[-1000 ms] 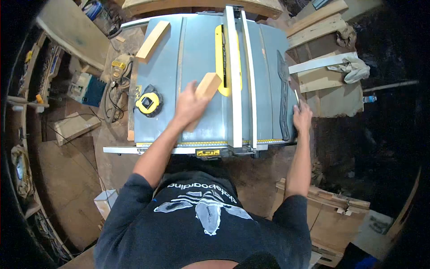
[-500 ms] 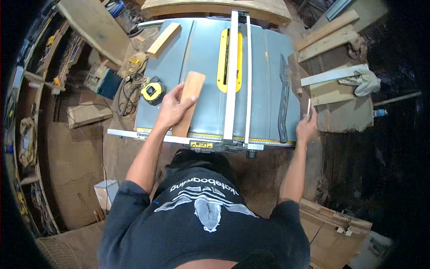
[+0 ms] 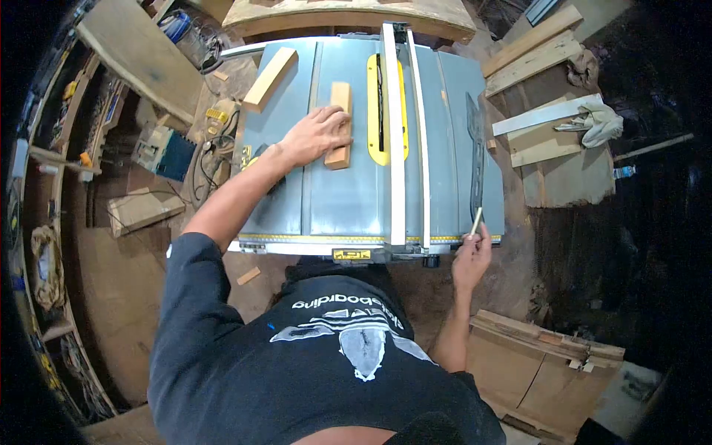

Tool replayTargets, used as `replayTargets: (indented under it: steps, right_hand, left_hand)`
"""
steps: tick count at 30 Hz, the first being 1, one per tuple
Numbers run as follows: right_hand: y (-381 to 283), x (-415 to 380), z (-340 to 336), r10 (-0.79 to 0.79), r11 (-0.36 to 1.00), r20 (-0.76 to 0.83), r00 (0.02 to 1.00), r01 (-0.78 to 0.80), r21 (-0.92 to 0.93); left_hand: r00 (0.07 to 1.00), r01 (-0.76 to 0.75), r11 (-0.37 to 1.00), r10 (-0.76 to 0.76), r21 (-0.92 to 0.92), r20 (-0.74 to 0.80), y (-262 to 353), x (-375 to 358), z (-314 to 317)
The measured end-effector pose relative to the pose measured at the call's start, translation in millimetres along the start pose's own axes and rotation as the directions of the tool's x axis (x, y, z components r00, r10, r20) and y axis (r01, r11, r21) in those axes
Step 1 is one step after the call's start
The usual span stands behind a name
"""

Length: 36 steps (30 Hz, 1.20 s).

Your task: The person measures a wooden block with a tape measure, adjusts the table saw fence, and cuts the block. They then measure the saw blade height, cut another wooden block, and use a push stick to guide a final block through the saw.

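A short wooden block (image 3: pixel 340 95) lies on the grey table saw top (image 3: pixel 348 208), left of the yellow blade insert (image 3: pixel 398 152). My left hand (image 3: pixel 319 136) is wrapped over the block's middle. Another block (image 3: pixel 271 78) rests at the table's upper left. My right hand (image 3: pixel 472 256), near the front right corner, pinches a thin pale stick (image 3: pixel 477 220), maybe a pencil. The white rip fence (image 3: pixel 397 193) runs front to back between my hands. My left forearm mostly covers the tape measure.
A black push stick (image 3: pixel 475 163) lies on the table's right side. Boards (image 3: pixel 534 70) and a glove (image 3: pixel 599 124) are at the right. Cables and a teal power tool (image 3: pixel 172 154) sit at the left. A wooden bench (image 3: pixel 348 22) stands behind the saw.
My left hand has moved the block forward and right, from the front edge towards the insert, and now covers it from above. My right hand has come down and left with the stick.
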State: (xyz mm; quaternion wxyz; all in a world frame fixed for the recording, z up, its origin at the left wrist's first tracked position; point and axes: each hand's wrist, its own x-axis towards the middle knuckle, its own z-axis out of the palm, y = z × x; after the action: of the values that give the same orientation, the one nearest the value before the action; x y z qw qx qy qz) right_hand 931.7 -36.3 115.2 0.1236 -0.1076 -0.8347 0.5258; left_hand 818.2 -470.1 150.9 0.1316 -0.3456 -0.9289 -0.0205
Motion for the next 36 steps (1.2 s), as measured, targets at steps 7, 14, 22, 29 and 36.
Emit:
replayTargets:
  steps: [7,14,22,29,36]
  right_hand:
    - [-10,-42,43,0.136,0.991,-0.019,0.991,-0.136,0.008]
    - [0,-61,55,0.201,0.975,-0.119,0.972,-0.186,0.125]
    - [-30,-47,50,0.254,0.941,-0.14,0.957,-0.211,0.265]
    - [-4,-23,43,0.189,0.967,-0.154,0.97,-0.156,0.204]
    - [58,-63,21,0.252,0.967,-0.504,0.826,-0.24,0.09]
  left_hand:
    - [0.987,0.105,0.95,-0.136,-0.294,-0.088,-12,22,34]
    - [0.725,0.563,0.529,-0.685,-0.634,0.072,-3,67,48]
    - [0.669,0.591,0.299,-0.701,-0.749,0.248,2,85,41]
    - [0.663,0.606,0.304,-0.705,-0.735,0.254,7,94,42]
    - [0.63,0.66,0.367,-0.745,-0.655,0.217,-6,88,62]
